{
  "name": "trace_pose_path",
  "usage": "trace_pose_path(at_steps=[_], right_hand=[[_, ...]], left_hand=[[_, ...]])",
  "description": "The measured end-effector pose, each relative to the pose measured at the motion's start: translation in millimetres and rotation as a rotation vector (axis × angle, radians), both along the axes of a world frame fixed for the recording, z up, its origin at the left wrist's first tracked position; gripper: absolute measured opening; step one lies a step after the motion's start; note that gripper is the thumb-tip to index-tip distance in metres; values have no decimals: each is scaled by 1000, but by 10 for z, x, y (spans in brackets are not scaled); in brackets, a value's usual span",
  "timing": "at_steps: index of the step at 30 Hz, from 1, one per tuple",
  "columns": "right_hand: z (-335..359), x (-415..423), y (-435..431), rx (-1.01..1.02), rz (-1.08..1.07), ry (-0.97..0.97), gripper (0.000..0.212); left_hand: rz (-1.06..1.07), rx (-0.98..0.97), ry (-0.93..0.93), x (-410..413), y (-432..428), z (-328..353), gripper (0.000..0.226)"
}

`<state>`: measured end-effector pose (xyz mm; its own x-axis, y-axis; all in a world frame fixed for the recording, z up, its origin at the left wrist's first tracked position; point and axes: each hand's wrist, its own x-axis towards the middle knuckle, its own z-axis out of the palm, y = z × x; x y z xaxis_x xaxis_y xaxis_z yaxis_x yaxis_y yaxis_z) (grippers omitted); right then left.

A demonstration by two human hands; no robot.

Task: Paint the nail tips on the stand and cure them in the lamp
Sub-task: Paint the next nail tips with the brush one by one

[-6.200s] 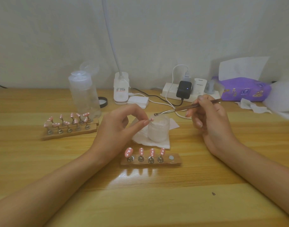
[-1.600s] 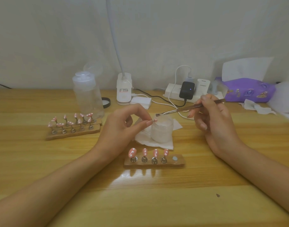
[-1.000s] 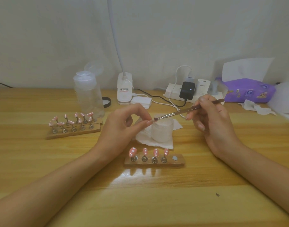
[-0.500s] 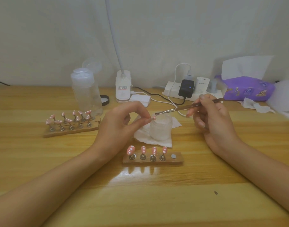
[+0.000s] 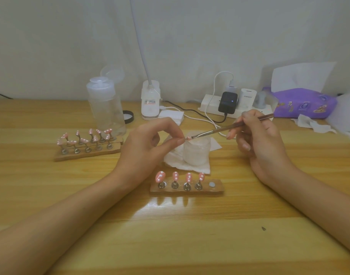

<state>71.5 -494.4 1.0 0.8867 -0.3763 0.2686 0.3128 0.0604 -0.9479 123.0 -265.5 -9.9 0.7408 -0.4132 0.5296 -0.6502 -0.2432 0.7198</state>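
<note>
Both hands were occupied: left hand (image 5: pixel 148 147) pinched a nail tip (image 5: pixel 188 138); right hand (image 5: pixel 261 143), at its three o'clock, gripped the brush (image 5: pixel 219 130) touching that tip.

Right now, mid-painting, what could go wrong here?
The left hand pinches the small pink nail tip only between fingertips, seemingly above the frosted white jar; a push from the thin metal brush in the right hand might knock it loose. The left wrist sits close to the dotted pink tips on the near wooden stand and could smudge them.
</note>
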Motion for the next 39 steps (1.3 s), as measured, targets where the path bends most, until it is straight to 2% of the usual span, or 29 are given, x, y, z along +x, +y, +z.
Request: trace_pose_path(at_steps=[5, 10, 15, 19, 23, 27, 31, 34, 39], right_hand=[[27, -26, 11, 32, 48, -68, 34], [32, -20, 14, 9, -26, -10, 30], [40, -42, 23, -8, 36, -66, 31], [33, -37, 4, 1, -18, -25, 30], [40, -51, 14, 14, 37, -94, 32], [30, -35, 4, -39, -12, -35, 29], [46, -47, -10, 33, -9, -78, 33], [38, -46, 15, -14, 43, -113, 32], [30, -36, 8, -68, 4, -61, 28]], left_hand=[[-1, -2, -4, 3, -5, -4, 9], [-19, -8, -23, -4, -6, 6, 18], [-7, 15, -31, 5, 7, -1, 11], [-20, 6, -27, -8, 6, 12, 13], [-18, 2, -14, -17, -1, 16, 12], [-12, -4, 3, -27, -2, 21, 13], [-20, -9, 4, -40, -14, 41, 13], [-17, -9, 7, -36, -6, 38, 12], [-25, -13, 8, -28, -7, 32, 15]])
